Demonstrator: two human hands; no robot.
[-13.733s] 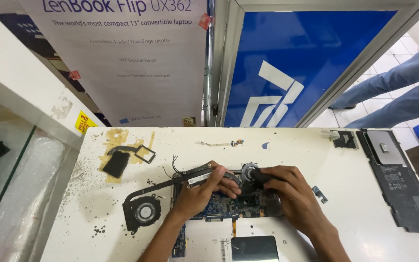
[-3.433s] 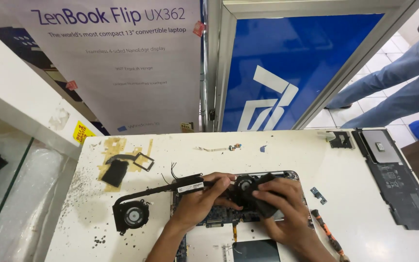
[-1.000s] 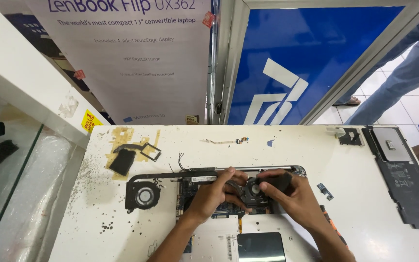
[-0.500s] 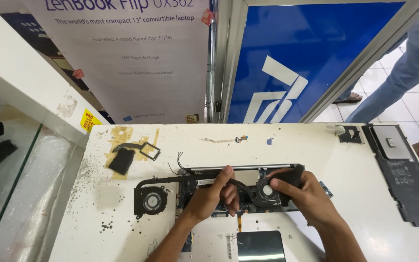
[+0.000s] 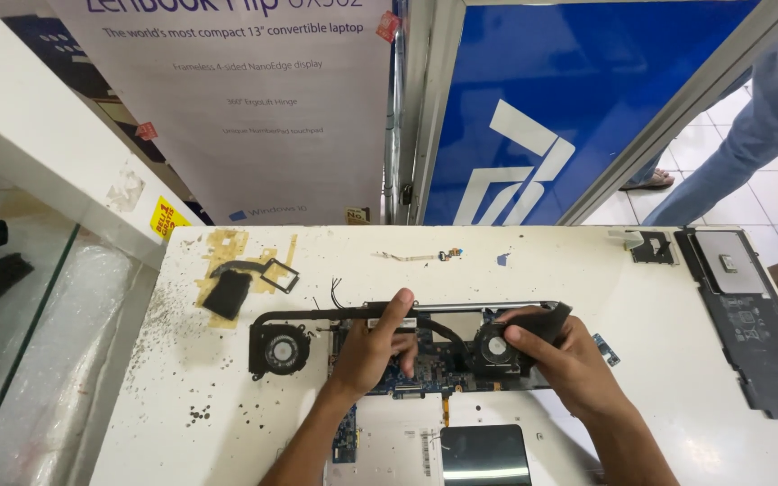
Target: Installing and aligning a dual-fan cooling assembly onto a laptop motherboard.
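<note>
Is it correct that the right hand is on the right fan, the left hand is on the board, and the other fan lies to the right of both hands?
Not quite. In the head view the other fan lies to the left of both hands. The rest holds: the right hand is on the right fan, and the left hand is on the board.
</note>
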